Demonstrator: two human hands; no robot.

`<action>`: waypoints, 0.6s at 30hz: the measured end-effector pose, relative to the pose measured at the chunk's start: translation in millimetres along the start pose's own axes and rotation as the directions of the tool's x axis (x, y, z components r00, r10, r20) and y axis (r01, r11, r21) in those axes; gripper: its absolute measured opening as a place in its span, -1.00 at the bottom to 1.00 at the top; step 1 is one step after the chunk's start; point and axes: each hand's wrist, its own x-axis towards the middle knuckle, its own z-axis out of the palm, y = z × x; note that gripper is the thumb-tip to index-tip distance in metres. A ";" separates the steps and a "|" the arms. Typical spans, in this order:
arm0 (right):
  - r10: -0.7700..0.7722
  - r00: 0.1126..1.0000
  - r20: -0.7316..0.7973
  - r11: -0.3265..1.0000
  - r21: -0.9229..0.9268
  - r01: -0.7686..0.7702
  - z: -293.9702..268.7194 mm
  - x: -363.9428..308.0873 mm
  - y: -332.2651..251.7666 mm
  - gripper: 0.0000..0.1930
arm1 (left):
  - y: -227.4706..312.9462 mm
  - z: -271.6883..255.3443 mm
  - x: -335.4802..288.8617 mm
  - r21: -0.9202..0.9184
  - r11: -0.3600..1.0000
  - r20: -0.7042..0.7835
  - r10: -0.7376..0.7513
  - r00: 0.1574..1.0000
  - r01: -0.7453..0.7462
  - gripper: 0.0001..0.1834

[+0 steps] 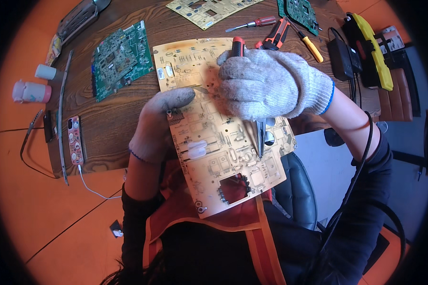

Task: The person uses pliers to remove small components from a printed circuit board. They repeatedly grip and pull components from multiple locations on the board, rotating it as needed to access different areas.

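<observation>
A tan circuit board (pixel 209 173) is tilted between the table edge and my lap, with a rectangular cutout near its lower end. My left hand (pixel 159 114), in a grey-white knit glove, grips the board's left edge, thumb on top; its other fingers are hidden underneath. Wrapped around a pair of needle-nose pliers (pixel 260 138) is my right hand (pixel 266 85), also gloved. One red-and-black handle end shows above the fist, while the jaws point down at the board's lower right part. Whether the tips grip a small part cannot be made out.
Beyond the board lie a red screwdriver (pixel 257 23), red-and-black handled pliers (pixel 275 38) and a yellow-handled screwdriver (pixel 311 48). Green circuit boards (pixel 123 61) (pixel 299 15) rest at left and far right. A phone (pixel 74 142) with a white cable is at left; a black adapter (pixel 341 61) is at right.
</observation>
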 end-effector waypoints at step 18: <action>0.538 0.673 0.508 0.833 -0.199 -0.516 -42.6 2.2 -60.7 -0.72 | 7.7 3.9 -12.7 0.011 0.999 -0.106 0.036 0.994 -0.035 -0.53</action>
